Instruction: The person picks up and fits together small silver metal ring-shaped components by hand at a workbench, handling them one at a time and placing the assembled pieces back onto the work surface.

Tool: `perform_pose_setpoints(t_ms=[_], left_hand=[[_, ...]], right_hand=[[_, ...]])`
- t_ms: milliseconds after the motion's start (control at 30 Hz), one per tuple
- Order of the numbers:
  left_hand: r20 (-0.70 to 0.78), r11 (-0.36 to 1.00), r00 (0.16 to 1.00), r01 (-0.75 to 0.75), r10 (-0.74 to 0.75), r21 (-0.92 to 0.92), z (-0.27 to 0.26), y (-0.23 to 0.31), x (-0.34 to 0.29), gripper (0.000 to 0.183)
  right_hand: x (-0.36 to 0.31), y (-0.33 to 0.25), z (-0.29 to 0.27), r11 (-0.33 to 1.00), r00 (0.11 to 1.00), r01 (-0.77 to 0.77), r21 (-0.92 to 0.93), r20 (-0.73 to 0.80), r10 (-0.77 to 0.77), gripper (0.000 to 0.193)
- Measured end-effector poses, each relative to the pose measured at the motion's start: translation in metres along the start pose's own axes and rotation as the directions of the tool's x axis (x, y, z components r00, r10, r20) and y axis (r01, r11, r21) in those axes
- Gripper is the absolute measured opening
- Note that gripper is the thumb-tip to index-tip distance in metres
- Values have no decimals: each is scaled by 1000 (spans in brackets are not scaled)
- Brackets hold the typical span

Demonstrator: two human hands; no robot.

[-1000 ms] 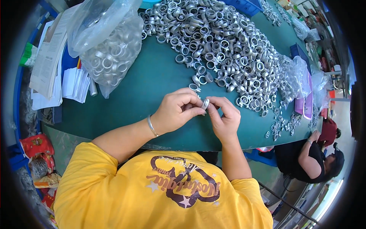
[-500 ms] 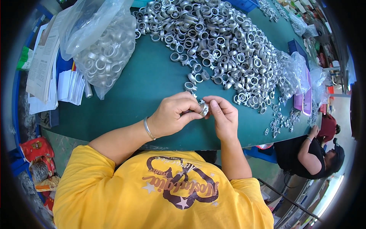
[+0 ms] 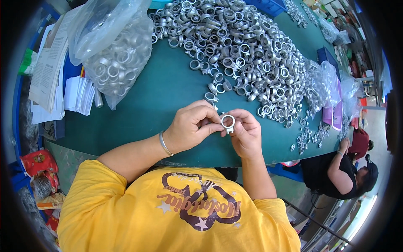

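Between my two hands a silver metal ring clamp (image 3: 228, 116) is held with its round opening facing up and its small lug toward me. My left hand (image 3: 194, 126) pinches the ring's left side between thumb and fingers. On the right side, the thumb and fingers of my right hand (image 3: 245, 132) close on the same ring. Just beyond my hands, a few loose ring clamps (image 3: 211, 97) trail out from a large heap of the same parts (image 3: 252, 54) on the green table (image 3: 138, 122).
A clear plastic bag (image 3: 117, 63) full of rings stands at the left, beside papers (image 3: 79, 94). Smaller metal parts (image 3: 303, 140) lie to the right, near a purple basket (image 3: 333, 113). Another person in black (image 3: 331, 172) sits at the right edge.
The ring clamp has been turned, so its round opening now faces up where its edge showed before. My right fingers have shifted round onto its right side.
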State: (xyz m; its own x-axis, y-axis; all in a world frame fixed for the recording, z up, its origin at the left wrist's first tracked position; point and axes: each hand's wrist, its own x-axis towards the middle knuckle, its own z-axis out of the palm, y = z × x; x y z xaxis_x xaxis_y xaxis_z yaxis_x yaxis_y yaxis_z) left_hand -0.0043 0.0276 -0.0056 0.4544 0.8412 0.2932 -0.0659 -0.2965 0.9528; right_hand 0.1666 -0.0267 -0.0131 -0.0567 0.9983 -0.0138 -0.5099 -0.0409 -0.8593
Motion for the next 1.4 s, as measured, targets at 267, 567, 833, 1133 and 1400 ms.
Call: perform_pose_setpoints(t_ms=[267,567,833,1133,1400], left_hand=[[-218,988,968,98,-123,-122,-11,-15,5,10],[-91,889,995,4,43,458,-16,-12,13,22],[63,848,997,-75,49,525,-19,-27,9,16],[-100,973,994,71,-50,219,-10,-31,10,18],[-98,990,985,134,-138,-48,-10,-34,10,13]], right_hand=[[-3,-28,-22,242,965,144,-960,82,-250,21],[14,-20,-18,158,946,177,-971,124,-300,13],[70,6,-4,-310,896,91,-946,213,-390,10],[53,3,0,470,925,313,-826,153,-348,8],[51,6,-1,708,967,252,-659,142,-212,7]])
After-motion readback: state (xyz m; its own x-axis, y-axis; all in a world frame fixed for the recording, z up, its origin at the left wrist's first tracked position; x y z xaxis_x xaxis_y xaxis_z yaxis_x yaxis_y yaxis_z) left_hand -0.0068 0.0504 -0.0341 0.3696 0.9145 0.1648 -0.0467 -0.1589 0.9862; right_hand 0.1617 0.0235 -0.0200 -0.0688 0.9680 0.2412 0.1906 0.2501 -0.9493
